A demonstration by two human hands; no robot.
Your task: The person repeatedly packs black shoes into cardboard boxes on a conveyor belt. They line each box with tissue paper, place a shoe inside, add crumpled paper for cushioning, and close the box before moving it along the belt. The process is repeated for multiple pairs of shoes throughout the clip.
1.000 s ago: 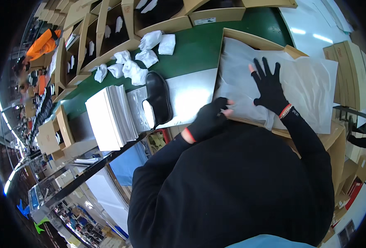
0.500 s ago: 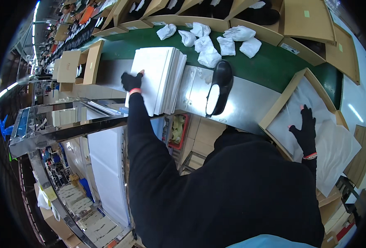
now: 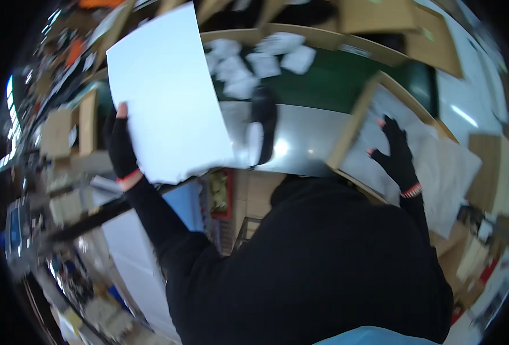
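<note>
The left hand (image 3: 122, 144), in a black glove with bare fingertips, is raised well to the left of the black shoe (image 3: 270, 123), arm reaching forward and outward. It is closed on the left edge of a large white sheet (image 3: 165, 100), one bare fingertip lying on the face; the other fingers are largely hidden. The sheet is held up at a tilt, left of the shoe.

The right hand (image 3: 397, 154), gloved likewise, is to the right of the shoe, palm down, digits spread, gripping nothing. It lies over translucent paper (image 3: 447, 172) lining an open carton (image 3: 355, 123), also right of the shoe. A patterned band (image 3: 411, 191) circles the wrist.

The shoe stands on the metal part of the table (image 3: 312, 135). White crumpled bundles (image 3: 263, 64) lie just beyond it on the green surface (image 3: 317, 89). Farther beyond the shoe, a box front bears a pale label (image 3: 355, 50) and a raised flap a small pale-green sticker (image 3: 429, 34); any writing on either is too blurred to read.
</note>
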